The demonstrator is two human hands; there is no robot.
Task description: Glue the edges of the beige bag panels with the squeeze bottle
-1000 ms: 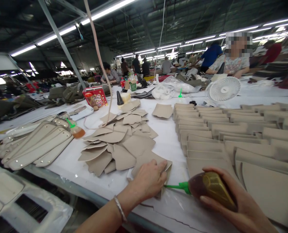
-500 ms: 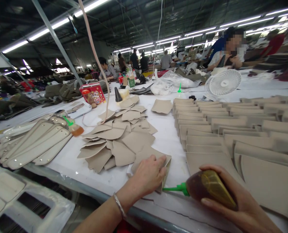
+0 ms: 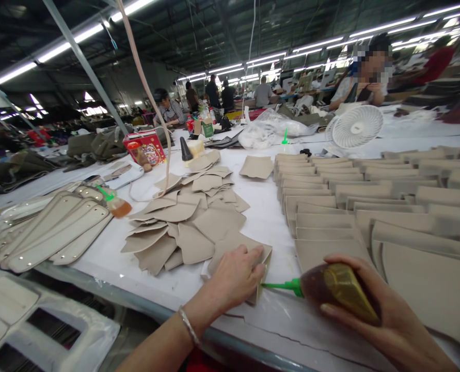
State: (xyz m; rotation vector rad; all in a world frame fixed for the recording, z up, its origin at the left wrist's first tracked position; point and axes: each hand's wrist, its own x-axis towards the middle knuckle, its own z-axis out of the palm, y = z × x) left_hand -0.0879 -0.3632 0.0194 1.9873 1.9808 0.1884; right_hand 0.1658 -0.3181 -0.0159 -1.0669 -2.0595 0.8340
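In my right hand lies a squeeze bottle of dark amber liquid, tilted on its side, fingers and thumb wrapped around it. Its green nozzle points left, and the tip touches or nearly touches the right edge of a beige leather-like piece. My left hand holds that piece on the white table, fingers bent over its near right part; what lies under the palm is hidden. Just beyond spreads a loose heap of similar beige pieces. To the right stand rows of overlapping beige pieces.
At left lie pale straps with studs and a second amber bottle. A hose hangs down to the table. Further back are a red box, clear plastic and a white fan. Several people work beyond.
The nozzle tip has moved slightly up along the piece's right edge, away from me. My left hand keeps its place on the piece. The whole view has shifted a little.
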